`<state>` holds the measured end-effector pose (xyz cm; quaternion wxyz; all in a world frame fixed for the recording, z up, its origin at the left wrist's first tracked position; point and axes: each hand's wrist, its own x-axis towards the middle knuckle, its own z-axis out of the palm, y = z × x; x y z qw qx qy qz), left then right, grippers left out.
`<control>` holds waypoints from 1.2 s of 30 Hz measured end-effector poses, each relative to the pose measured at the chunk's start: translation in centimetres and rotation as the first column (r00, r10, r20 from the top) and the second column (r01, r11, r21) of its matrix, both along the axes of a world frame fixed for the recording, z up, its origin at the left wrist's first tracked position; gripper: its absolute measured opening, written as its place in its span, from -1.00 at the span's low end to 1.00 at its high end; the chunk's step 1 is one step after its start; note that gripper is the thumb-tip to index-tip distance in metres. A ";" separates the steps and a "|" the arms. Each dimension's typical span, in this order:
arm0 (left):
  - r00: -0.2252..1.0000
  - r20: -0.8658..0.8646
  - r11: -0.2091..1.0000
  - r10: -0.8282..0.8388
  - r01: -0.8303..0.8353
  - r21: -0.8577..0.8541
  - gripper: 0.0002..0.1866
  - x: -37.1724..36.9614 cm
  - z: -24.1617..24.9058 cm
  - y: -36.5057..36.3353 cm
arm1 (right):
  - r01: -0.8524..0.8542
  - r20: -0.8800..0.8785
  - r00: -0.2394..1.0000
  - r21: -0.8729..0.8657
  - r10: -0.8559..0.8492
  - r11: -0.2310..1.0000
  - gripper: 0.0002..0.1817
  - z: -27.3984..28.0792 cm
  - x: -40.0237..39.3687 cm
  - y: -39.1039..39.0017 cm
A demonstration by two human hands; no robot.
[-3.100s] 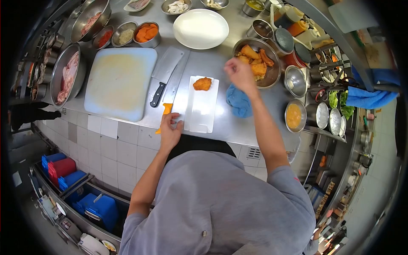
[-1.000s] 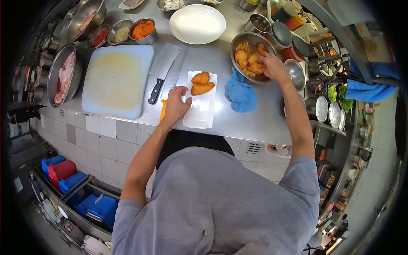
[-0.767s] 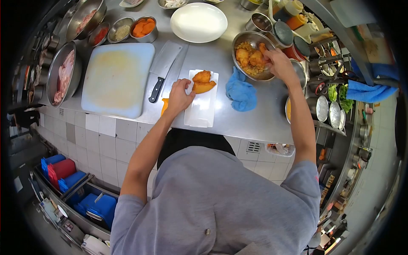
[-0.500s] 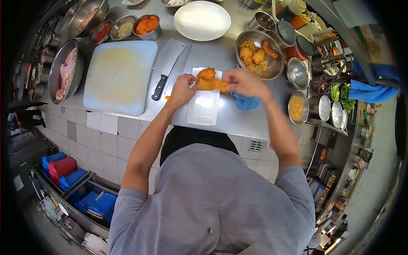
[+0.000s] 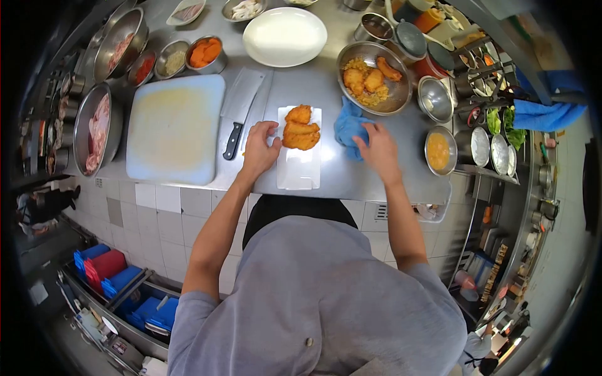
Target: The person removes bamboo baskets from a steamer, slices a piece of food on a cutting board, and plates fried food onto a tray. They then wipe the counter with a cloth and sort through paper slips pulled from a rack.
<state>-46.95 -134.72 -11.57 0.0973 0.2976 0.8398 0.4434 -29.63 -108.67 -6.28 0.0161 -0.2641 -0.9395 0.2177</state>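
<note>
1. The left hand is open and curved, seemingly holding nothing, beside the shallow white rectangular tray; I cannot tell whether its fingertips touch the edge.
2. The right hand, its thumb and fingers parted, is over the crumpled blue cloth; whether it presses the fabric is unclear.
3. The craggy golden-brown fried pieces lie together towards the tray's far end. The tray sits straight in front of the person, probably so both hands can reach it.
4. The round stainless-steel bowl, holding more crusted pieces over loose yellowish crumbs, stands on the right, likely for easy reach.
5. The broad steel cleaver lies flat, its black riveted handle towards the person, presumably ready to take up.
6. Beside it, the thick white cutting board has rounded corners and a yellow-stained face.
</note>
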 end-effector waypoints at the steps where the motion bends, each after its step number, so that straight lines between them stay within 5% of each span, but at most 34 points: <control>1: 0.999 -0.021 0.999 -0.044 0.044 0.031 -0.64 -0.2 0.9 1.3 | 0.088 0.026 0.995 0.119 -0.092 0.989 -0.58 -1.4 1.4 0.0; 4: 0.976 -0.110 0.979 -0.186 0.194 0.069 -0.68 -1.1 3.7 6.5 | 0.071 -0.215 0.974 -0.023 -0.074 0.997 -0.51 -7.0 4.4 1.0; 10: 0.874 -0.213 0.899 -0.437 0.418 -0.128 -0.71 -1.8 7.0 20.1 | 0.136 -0.212 0.965 -0.103 -0.155 0.985 -0.41 -5.6 5.6 0.1; 16: 0.895 -0.182 0.793 -0.406 0.247 -0.556 -0.45 -0.6 6.0 30.4 | 0.188 -0.352 0.903 -0.192 -0.246 0.963 -0.45 -5.9 8.3 -1.1; 21: 0.861 -0.317 0.763 -0.398 0.119 -0.636 -0.45 -0.4 2.5 33.4 | 0.260 -0.309 0.867 -0.388 -0.391 0.884 -0.51 -5.3 11.1 -0.2; 27: 0.933 -0.075 0.744 -0.351 0.230 -0.628 -0.39 -1.5 5.8 33.9 | 0.273 -0.448 0.762 -0.432 -0.468 0.859 -0.59 -1.6 9.0 6.3; 30: 0.978 -0.011 0.843 -0.207 0.172 -0.510 -0.36 -4.4 3.5 34.6 | 0.253 -0.544 0.720 -0.372 -0.431 0.893 -0.63 0.0 6.3 9.2; 31: 0.947 0.241 0.844 -0.213 0.302 -0.443 -0.43 -5.2 4.5 34.1 | 0.246 -0.542 0.713 -0.402 -0.446 0.882 -0.63 0.5 5.5 9.9; 33: 0.699 0.681 0.849 -0.217 0.479 -0.221 -0.54 -6.6 7.7 32.4 | 0.224 -0.528 0.706 -0.466 -0.473 0.856 -0.64 1.1 4.4 10.4; 36: 0.547 0.794 0.870 -0.263 0.490 -0.049 -0.64 -7.6 9.1 28.7 | 0.145 -0.471 0.686 -0.658 -0.554 0.739 -0.67 0.7 3.2 9.9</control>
